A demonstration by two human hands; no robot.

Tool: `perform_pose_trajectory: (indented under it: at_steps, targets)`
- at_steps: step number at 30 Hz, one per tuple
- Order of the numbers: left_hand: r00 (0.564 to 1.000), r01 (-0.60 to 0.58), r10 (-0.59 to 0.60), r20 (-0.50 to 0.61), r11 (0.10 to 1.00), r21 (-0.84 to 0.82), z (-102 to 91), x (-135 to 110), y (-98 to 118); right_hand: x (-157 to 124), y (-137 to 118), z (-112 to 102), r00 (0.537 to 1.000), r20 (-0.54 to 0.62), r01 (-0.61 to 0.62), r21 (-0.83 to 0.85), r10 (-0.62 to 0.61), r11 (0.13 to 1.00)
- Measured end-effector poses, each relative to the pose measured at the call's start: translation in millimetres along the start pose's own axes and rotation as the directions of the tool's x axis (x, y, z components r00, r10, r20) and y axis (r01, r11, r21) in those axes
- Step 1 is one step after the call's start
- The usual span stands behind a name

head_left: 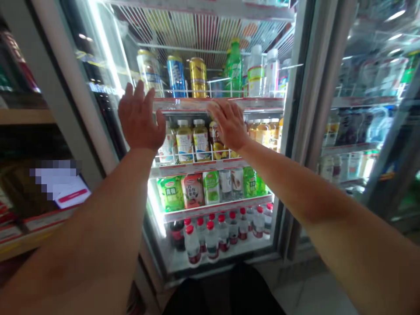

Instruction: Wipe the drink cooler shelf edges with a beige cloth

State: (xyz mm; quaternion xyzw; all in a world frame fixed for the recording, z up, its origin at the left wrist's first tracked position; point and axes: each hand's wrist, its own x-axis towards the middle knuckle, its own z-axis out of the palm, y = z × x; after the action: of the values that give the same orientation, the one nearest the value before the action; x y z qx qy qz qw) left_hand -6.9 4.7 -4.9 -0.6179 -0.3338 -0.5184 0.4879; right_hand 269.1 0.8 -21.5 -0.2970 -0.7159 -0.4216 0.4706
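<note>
My left hand [141, 120] is raised, fingers spread and nothing in it, before the left side of a lit drinks fridge. Behind its fingertips stands a white-labelled container [148, 65]. My right hand [229, 122] is at the front edge of the upper shelf [183, 104], palm down with fingers stretched forward and slightly bent. I see nothing held in it; whether it touches the shelf edge I cannot tell. Above are a blue can [176, 75], a gold can [198, 76] and a green bottle [235, 65]. White-capped juice bottles [184, 140] sit below, partly hidden by my hands.
Lower shelves hold green cartons [171, 192], a red carton [193, 191] and several red-capped bottles [211, 240]. Another glass-fronted fridge [364, 100] is on the right. At left, a shelf [26, 116] bears a lit screen [70, 188]. My dark-clothed knees [252, 288] show below.
</note>
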Motion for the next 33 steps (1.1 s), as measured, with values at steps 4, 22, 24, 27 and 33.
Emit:
perform_pose_trajectory:
  at_steps: [4,22,24,27,33]
  targets:
    - [1.000,0.019,-0.019,-0.021,1.000,-0.001,0.3,-0.2,1.3,31.7,24.6,-5.8,0.999,-0.045,-0.006,0.054,0.008,0.999]
    - [0.998,0.053,-0.052,0.034,0.998,-0.031,-0.9,-0.7,1.1,49.2,27.7,4.5,0.879,-0.360,-0.341,-0.016,0.313,0.940]
    - [0.998,0.050,-0.049,0.040,0.998,-0.028,-0.6,-0.8,0.5,47.8,28.0,5.7,0.861,-0.373,-0.384,-0.031,0.345,0.923]
    - [0.997,0.049,-0.047,0.053,0.998,-0.039,-0.5,-1.0,-0.1,41.5,22.9,2.2,0.957,-0.240,-0.193,-0.110,0.162,0.975]
    - [0.998,0.038,-0.036,0.046,0.998,-0.045,1.0,-2.1,-2.5,40.0,19.4,5.4,0.936,-0.280,-0.244,-0.082,0.213,0.966]
